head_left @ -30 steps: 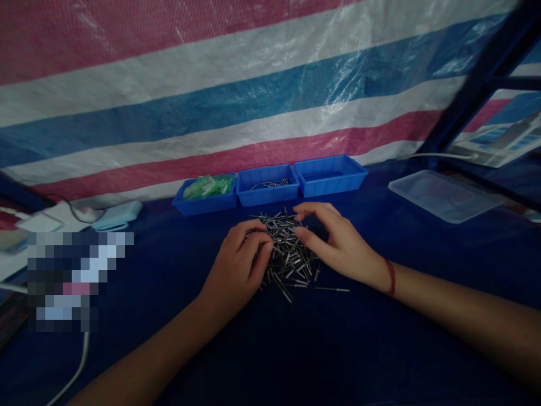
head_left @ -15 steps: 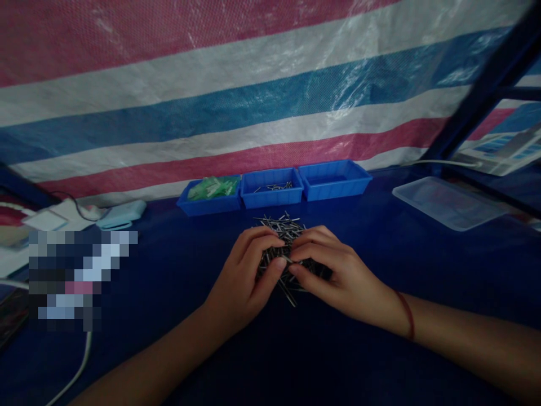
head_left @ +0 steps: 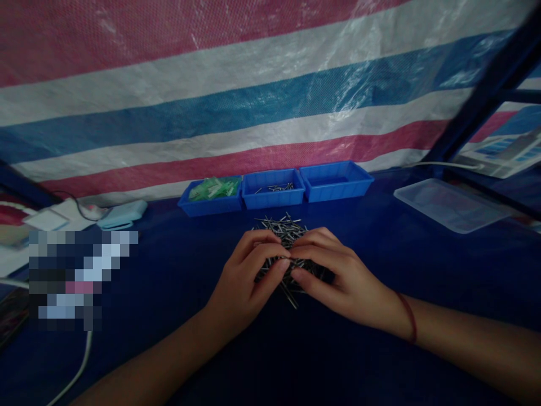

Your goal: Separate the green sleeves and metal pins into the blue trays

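A heap of thin metal rods point(head_left: 287, 226), possibly drill bits, lies on the dark blue table, partly hidden under both hands. My left hand point(head_left: 249, 273) curves over its left side. Thumb and index finger are pinched on one slim metal rod point(head_left: 291, 259), mostly covered by the fingertips. From the right, my right hand point(head_left: 333, 265) arches over the heap, a dark red band on its wrist. Its thumb is apart from its index finger, whose tip is close to the left fingertips. I see nothing held in it.
Behind the heap stand a blue bin point(head_left: 211, 207) with green plastic packets, another blue bin point(head_left: 274, 197) with a few rods, and a third blue bin point(head_left: 338, 189). A translucent lid point(head_left: 452, 206) lies right. A light blue case point(head_left: 122, 213) and a white cable point(head_left: 87, 352) lie left.
My left index finger has closed down onto the thumb, around the slim rod. My right thumb has moved slightly away from its index finger. The heap looks much the same.
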{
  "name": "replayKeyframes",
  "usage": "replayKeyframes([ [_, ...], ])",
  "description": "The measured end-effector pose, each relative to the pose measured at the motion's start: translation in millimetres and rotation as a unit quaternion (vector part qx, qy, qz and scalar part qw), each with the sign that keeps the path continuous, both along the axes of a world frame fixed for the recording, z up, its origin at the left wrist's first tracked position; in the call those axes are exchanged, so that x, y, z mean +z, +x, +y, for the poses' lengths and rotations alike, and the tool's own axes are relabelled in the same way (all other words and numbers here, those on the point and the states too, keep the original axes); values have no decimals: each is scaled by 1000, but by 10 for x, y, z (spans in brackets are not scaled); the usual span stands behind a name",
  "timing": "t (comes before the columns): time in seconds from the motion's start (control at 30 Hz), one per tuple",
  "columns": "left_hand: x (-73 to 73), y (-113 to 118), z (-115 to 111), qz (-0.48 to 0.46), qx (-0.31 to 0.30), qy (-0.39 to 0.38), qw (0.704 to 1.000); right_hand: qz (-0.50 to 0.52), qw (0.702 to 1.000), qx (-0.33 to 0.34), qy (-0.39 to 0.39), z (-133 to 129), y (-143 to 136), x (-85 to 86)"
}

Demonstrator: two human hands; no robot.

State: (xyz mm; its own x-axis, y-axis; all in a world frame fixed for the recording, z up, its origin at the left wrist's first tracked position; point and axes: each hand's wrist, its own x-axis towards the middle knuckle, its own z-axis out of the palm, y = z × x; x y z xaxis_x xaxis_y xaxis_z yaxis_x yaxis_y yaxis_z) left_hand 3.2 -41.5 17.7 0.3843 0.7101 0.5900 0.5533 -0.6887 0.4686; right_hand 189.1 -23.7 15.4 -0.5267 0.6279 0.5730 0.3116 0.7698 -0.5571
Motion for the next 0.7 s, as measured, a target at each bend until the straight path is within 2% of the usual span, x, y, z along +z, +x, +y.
replayKeyframes([
  [0.17, -6, -16, -7, -2, -5, 13, 1000, 9, 1000, 6, 1, -9, 1, 1],
  [0.4, -24, -12, 37, 2, 7, 29, 1000, 46, 998, -31, 0, 10, 7, -13],
  [0.7, -44, -25, 54, 18, 16, 32, 999, 89, 995, -35, 20, -4, 14, -13],
])
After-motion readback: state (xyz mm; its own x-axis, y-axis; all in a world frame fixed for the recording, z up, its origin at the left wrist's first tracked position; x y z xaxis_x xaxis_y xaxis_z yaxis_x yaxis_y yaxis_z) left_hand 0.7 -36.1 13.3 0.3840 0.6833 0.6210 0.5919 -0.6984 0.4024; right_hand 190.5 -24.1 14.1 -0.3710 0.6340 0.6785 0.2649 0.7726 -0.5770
